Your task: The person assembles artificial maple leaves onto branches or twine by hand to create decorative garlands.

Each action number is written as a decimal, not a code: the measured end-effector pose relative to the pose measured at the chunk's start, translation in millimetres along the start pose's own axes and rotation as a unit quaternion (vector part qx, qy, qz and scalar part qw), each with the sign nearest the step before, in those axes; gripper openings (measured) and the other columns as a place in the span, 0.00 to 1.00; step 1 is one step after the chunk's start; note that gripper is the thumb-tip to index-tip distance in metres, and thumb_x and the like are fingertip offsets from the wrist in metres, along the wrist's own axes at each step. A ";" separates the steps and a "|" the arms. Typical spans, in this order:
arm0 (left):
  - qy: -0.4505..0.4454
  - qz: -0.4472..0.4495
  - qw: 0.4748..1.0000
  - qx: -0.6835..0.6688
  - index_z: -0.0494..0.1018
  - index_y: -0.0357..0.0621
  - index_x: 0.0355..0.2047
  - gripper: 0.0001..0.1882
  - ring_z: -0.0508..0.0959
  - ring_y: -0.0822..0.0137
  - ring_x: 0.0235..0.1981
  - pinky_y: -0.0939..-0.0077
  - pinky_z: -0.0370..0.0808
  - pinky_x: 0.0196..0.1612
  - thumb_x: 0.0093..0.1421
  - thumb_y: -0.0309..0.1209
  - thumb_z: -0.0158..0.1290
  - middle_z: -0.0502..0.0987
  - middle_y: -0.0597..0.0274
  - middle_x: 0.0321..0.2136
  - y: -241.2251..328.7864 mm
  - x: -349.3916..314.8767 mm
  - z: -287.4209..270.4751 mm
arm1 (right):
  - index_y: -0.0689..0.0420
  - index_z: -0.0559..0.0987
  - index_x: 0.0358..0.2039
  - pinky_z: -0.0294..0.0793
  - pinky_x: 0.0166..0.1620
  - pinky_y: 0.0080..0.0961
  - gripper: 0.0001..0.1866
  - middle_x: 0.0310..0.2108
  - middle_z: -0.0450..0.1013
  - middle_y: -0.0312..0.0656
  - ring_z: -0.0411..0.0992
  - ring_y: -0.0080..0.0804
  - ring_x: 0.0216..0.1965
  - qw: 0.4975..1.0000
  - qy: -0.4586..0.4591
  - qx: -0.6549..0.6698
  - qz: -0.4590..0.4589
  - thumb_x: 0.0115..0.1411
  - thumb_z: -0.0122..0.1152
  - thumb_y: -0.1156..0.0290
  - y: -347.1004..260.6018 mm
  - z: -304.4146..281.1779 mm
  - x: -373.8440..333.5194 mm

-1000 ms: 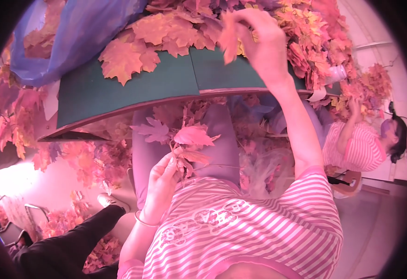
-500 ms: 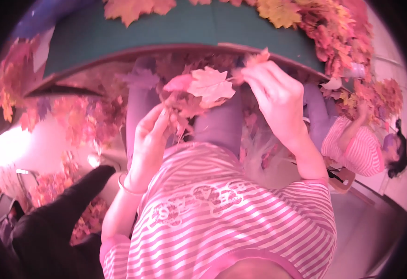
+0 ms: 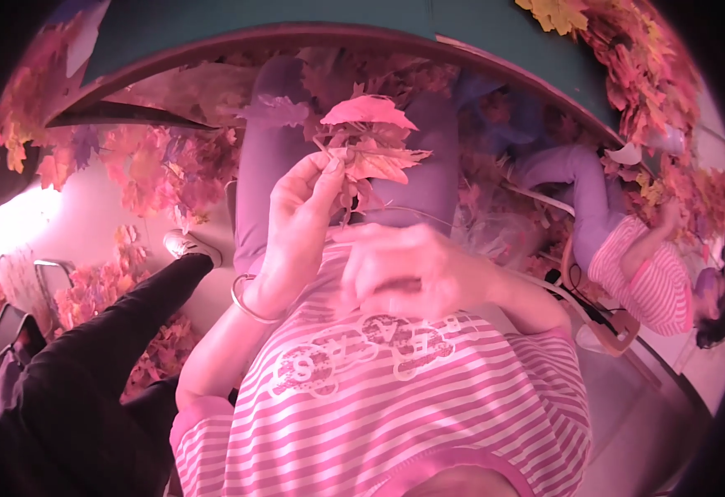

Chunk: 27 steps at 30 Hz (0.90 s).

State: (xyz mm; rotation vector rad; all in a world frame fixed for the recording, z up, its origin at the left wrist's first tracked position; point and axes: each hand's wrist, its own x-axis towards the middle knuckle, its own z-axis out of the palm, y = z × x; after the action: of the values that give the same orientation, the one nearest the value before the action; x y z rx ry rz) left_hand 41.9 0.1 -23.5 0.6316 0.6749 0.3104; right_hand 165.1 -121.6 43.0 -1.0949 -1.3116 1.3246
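Over my lap, my left hand pinches a small bunch of artificial maple leaves by its stems. A bright pink-red leaf sits at the top of the bunch, with paler orange leaves under it. My right hand is in front of my shirt, just below and right of the bunch. Its fingers look bent but are smeared by motion, so what they hold, if anything, is unclear. A thin strand curves between the bunch and the right hand. A bangle circles my left wrist.
A green tabletop with a curved edge lies ahead. Maple leaf garlands are heaped at its right, and more leaves hang at the left. A person in a striped shirt sits at the right; another's dark-trousered leg stretches out at the left.
My right hand has come down and left from near the table edge to in front of my shirt. My left hand has risen slightly rightward with the leaf bunch. The view has shifted.
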 end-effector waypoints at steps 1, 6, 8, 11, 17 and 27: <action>0.008 0.006 1.000 0.017 0.74 0.37 0.46 0.10 0.75 0.79 0.32 0.85 0.73 0.37 0.72 0.31 0.51 0.78 0.68 0.33 0.1 -0.5 -0.6 | 0.60 0.80 0.30 0.72 0.60 0.43 0.05 0.32 0.78 0.38 0.79 0.33 0.39 0.996 0.053 -0.016 0.065 0.56 0.67 0.83 -1.8 -1.6 -2.8; 0.004 0.041 0.999 0.030 0.75 0.38 0.44 0.09 0.72 0.81 0.31 0.85 0.71 0.38 0.72 0.31 0.51 0.76 0.71 0.31 -2.6 -0.7 2.5 | 0.64 0.79 0.36 0.80 0.35 0.19 0.09 0.30 0.76 0.40 0.78 0.23 0.33 0.933 0.318 -0.118 0.119 0.55 0.68 0.85 16.5 -5.4 7.4; 0.016 0.060 0.995 0.078 0.75 0.38 0.43 0.08 0.72 0.81 0.31 0.86 0.69 0.37 0.72 0.31 0.51 0.76 0.71 0.30 -2.8 -1.1 5.0 | 0.64 0.80 0.37 0.80 0.36 0.19 0.10 0.30 0.77 0.41 0.78 0.23 0.33 0.921 0.349 -0.100 0.141 0.54 0.68 0.86 20.0 -5.5 8.3; 0.055 0.074 0.992 0.082 0.75 0.38 0.42 0.08 0.72 0.81 0.30 0.86 0.69 0.36 0.72 0.30 0.51 0.76 0.71 0.29 -1.3 -0.8 12.0 | 0.63 0.82 0.36 0.79 0.36 0.18 0.10 0.31 0.77 0.40 0.78 0.22 0.33 0.913 0.353 -0.199 0.050 0.54 0.69 0.86 26.5 -5.6 8.9; 0.069 0.101 0.989 0.085 0.74 0.37 0.42 0.08 0.72 0.81 0.30 0.86 0.69 0.36 0.72 0.30 0.52 0.77 0.70 0.30 0.4 0.6 16.2 | 0.63 0.82 0.36 0.76 0.35 0.14 0.07 0.35 0.76 0.36 0.77 0.18 0.33 0.905 0.400 -0.107 0.096 0.57 0.67 0.85 25.1 -0.2 11.9; 0.087 0.122 0.986 0.079 0.74 0.33 0.44 0.08 0.72 0.80 0.30 0.86 0.71 0.35 0.71 0.28 0.53 0.76 0.68 0.30 -5.1 4.2 14.7 | 0.65 0.80 0.34 0.76 0.32 0.13 0.05 0.34 0.75 0.36 0.77 0.17 0.32 0.899 0.416 -0.086 0.101 0.58 0.65 0.86 33.9 2.0 17.8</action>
State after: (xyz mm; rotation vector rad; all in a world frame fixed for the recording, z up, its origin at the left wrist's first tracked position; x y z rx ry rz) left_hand 55.0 -8.3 -19.9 0.8471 0.7953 0.5474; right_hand 159.2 -103.8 9.5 -1.7070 -0.6788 0.7135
